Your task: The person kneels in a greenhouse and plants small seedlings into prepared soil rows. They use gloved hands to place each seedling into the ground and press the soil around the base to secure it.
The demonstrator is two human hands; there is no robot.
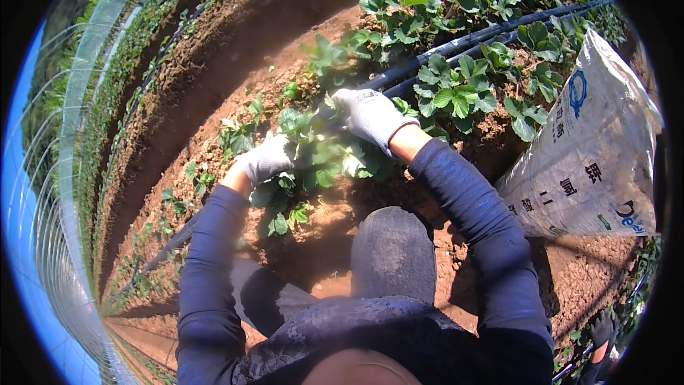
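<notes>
Both hands wear pale knitted work gloves and reach into leafy strawberry plants on a soil ridge. My left hand is at the near left edge of the leaves, its fingertips partly hidden among them. My right hand lies over the plants' upper right side, beside two black drip pipes, with leaves at its fingertips. The leaves between the hands are blurred, so whether either hand grips a stem cannot be told.
A white woven sack with printing stands at the right. More strawberry plants line the pipes. A soil furrow runs beyond the ridge, with greenhouse hoops at the far left. Another person's dark-gloved hand is at lower right.
</notes>
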